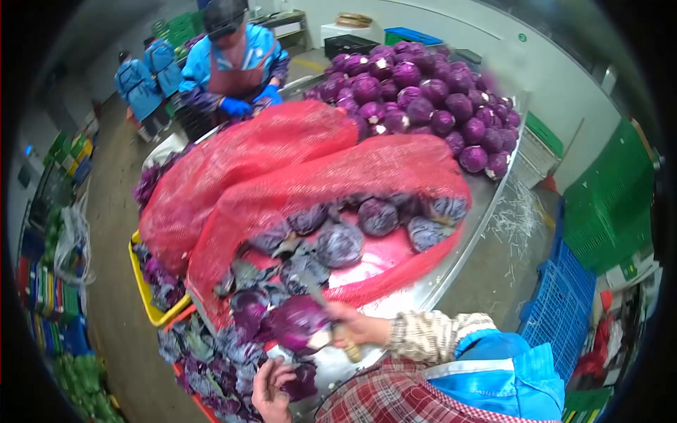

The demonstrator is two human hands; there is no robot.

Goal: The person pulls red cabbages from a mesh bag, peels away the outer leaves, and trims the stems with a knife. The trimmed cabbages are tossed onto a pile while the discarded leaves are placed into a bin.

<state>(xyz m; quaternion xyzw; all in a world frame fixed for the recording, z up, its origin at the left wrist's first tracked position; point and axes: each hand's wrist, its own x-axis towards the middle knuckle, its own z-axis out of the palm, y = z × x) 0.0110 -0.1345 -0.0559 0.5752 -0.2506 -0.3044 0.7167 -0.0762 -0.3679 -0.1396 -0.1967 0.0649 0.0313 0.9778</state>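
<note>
A peeled purple cabbage (pixel 300 324) with a pale cut stem rests at the near edge of the metal table. My right hand (pixel 356 328) is closed around the handle of a knife (pixel 315 290), its blade pointing up and away beside the cabbage. Just below the cabbage, my left hand (pixel 273 388) has its fingers apart and holds nothing, with loose purple leaves next to it. Behind them lies an open red mesh bag (pixel 331 169) with several unpeeled cabbages (pixel 339 245) showing in its opening.
Peeled cabbages (pixel 419 111) are heaped at the table's far right. A co-worker (pixel 233 63) in blue gloves stands across the table. A yellow crate (pixel 147 299) and a red crate (pixel 204 409) of leaves sit at left. Blue crates (pixel 557 310) stand at right.
</note>
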